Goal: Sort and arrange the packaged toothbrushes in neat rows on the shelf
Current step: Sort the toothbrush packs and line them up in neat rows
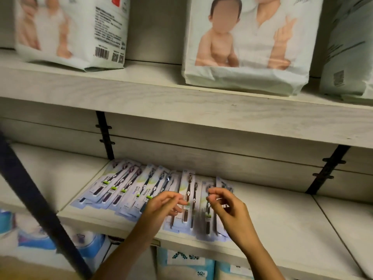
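Both hands — left hand (164, 205), right hand (228, 207) — hover loosely curled, holding nothing, over toothbrush packs (129, 188) fanned crookedly on the shelf (282, 223) — rows unfinished.

roughly ten flat packaged toothbrushes (145, 186) in overlapping rows on the pale wooden shelf (282, 219), hard to count exactly. three white baby-print bags (246, 47) on the upper shelf. two bare hands (161, 205), two black brackets (105, 136).
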The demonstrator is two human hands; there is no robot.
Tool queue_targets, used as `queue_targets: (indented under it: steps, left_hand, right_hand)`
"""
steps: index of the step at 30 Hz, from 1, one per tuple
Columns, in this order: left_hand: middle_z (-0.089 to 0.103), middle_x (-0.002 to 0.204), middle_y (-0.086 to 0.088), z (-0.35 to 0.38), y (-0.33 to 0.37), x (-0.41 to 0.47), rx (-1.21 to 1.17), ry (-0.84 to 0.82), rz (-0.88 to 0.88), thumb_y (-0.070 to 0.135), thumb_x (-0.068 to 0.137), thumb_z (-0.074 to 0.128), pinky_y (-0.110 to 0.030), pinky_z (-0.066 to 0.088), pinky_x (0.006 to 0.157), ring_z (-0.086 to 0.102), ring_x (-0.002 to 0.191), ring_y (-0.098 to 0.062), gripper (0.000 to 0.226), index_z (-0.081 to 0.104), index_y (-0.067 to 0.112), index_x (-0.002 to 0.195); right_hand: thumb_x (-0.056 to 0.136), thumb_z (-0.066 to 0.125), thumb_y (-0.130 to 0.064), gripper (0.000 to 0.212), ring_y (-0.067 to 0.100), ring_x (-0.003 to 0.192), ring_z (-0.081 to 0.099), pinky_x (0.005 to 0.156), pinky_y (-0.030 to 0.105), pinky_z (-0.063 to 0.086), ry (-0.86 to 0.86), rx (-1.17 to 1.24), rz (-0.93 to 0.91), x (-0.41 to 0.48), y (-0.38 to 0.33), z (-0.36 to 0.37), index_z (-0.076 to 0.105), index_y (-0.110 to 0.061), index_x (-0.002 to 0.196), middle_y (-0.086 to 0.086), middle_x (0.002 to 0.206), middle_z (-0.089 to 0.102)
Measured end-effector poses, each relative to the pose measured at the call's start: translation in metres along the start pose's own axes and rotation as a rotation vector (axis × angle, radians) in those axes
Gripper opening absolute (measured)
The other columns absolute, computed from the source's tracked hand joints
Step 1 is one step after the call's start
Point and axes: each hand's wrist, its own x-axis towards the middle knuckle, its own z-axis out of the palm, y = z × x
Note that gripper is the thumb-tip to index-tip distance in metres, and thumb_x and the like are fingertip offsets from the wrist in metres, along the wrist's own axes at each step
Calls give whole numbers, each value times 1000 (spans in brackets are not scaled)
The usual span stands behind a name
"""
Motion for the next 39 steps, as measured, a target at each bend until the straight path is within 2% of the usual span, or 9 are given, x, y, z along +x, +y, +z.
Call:
queue_targets:
  steps: [4,7,11,15,17,20,28,36,39]
  left_hand:
    - [74,88,-2,-43,14,-11,-24,-20,24,32,77,58,-21,53,69,67,76,-14,33,63,5,95]
    - [73,94,-4,-82,19,-21,18,-8,74,25,83,53,-23,54,75,67,84,-19,27,64,5,99]
    - [73,94,-3,-144,29,-34,30,-45,96,16,88,52,-20,52,77,67,85,-14,20,64,3,99]
    - [70,103,4,-233,48,-51,135,-140,99,28,92,47,-18,50,86,64,97,-7,26,68,17,103]
    - [70,105,4,-273,59,-57,132,-138,97,29,92,46,-20,50,89,64,99,-8,27,68,19,104]
    - [71,103,0,-314,74,-64,71,-101,105,25,85,48,-20,51,85,66,95,-15,30,64,9,105]
    - [70,105,-3,-390,79,-73,68,-90,139,27,90,50,-24,50,89,65,96,-21,26,63,10,106]
    - [70,105,0,-486,78,-70,94,-132,149,26,90,50,-26,49,93,66,96,-19,25,64,12,105]
    - [71,104,-1,-541,70,-65,98,-116,153,17,91,47,-25,50,88,66,92,-17,23,64,8,104]
  right_hand:
    - [89,60,-26,14,7,87,64,73,24,53,-45,79,-63,-8,-33,31,67,-33,99,-11,94,69]
    - [88,61,-22,15,9,89,65,72,20,54,-57,111,-94,-10,-55,64,68,-31,97,-10,93,70]
    - [85,61,-28,16,7,91,66,76,17,52,-43,137,-88,-12,-81,127,68,-30,99,-11,94,71]
    - [82,61,-28,19,7,93,67,78,14,51,8,195,-125,-10,-116,206,68,-27,100,-9,96,72]
    - [82,61,-27,19,6,93,66,77,13,50,2,205,-139,-9,-137,239,68,-28,100,-11,97,72]
    - [84,61,-23,18,2,93,65,79,11,49,-41,184,-165,-9,-168,274,67,-28,101,-15,97,71]
    - [85,59,-26,23,5,96,65,80,15,50,-130,161,-205,-1,-205,345,65,-26,107,-11,100,70]
    - [86,58,-28,25,4,99,64,85,17,51,-150,135,-228,13,-246,435,63,-27,109,-11,100,69]
    - [88,59,-23,22,5,100,63,87,22,52,-107,108,-219,21,-256,488,64,-28,110,-11,101,69]
